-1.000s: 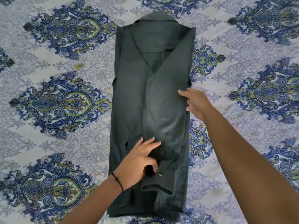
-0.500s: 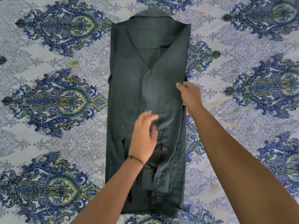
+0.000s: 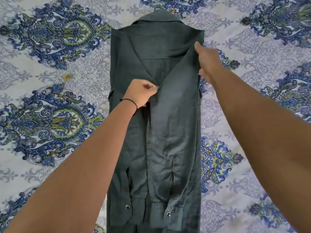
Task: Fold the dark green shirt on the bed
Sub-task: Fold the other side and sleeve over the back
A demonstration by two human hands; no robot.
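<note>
The dark green shirt (image 3: 168,125) lies face down on the bed as a long narrow strip, collar at the far end, both sides and sleeves folded inward, the two cuffs near me. My left hand (image 3: 140,94) pinches the inner edge of the right sleeve near the shirt's middle. My right hand (image 3: 206,60) grips the shirt's right edge just below the shoulder, fingers curled under the fabric.
The bed sheet (image 3: 55,78) is pale lilac with large blue and green ornaments and spreads out on all sides of the shirt. A small yellowish spot (image 3: 67,76) marks the sheet left of the shirt.
Both hands have moved up the shirt toward the collar. My left hand went from lying flat near the cuffs to pinching the sleeve at mid-shirt; my right hand slid up the right edge.
</note>
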